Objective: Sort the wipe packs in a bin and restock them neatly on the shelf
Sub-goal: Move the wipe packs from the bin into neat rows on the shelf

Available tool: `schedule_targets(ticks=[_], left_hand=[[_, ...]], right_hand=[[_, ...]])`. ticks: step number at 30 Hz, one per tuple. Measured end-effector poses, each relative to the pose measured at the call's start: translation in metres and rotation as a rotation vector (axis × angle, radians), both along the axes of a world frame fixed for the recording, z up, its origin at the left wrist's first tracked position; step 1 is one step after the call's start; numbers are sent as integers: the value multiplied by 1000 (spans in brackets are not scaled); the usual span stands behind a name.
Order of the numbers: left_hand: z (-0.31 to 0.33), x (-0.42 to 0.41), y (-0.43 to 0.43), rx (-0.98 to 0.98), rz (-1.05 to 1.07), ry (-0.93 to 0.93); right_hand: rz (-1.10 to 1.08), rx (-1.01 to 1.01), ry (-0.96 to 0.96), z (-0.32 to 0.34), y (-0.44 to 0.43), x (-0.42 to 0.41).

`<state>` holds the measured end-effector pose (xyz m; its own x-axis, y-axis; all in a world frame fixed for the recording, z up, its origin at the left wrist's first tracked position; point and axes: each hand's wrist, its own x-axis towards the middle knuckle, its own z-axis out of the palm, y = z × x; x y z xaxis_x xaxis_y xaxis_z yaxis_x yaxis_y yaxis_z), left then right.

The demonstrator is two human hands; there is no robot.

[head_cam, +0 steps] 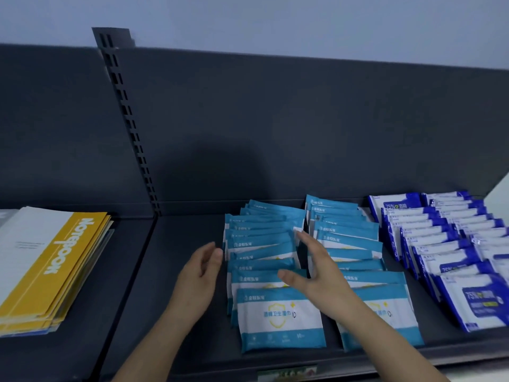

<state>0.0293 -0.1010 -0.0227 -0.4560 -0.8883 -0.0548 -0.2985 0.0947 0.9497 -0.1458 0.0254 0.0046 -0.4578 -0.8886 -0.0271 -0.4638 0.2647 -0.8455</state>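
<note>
Two rows of light-blue and white wipe packs lie overlapped on the dark shelf (187, 321): a left row (264, 244) and a right row (355, 238). Further right are two rows of dark-blue and white wipe packs (429, 244). My left hand (198, 277) is open with straight fingers just left of the left light-blue row, at its edge. My right hand (319, 271) is open, its fingers stretched into the gap between the two light-blue rows and its thumb over the left row. Neither hand holds a pack. No bin is in view.
A stack of yellow and white notebooks (44, 266) lies on the neighbouring shelf section at the left. A slotted upright (129, 125) divides the two sections. The dark back panel (275, 128) rises behind the packs. A price label (286, 373) sits on the shelf's front edge.
</note>
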Motion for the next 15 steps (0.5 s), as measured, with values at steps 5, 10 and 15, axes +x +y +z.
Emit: schedule_targets(ticks=[5, 10, 15], left_hand=[[5, -8, 8, 51, -166, -62], [6, -25, -16, 104, -124, -59], [5, -40, -42, 142, -165, -18]], right_hand=[[-51, 73, -136, 4, -23, -4], [-169, 64, -347, 6, -52, -17], [-270, 94, -491, 9, -77, -36]])
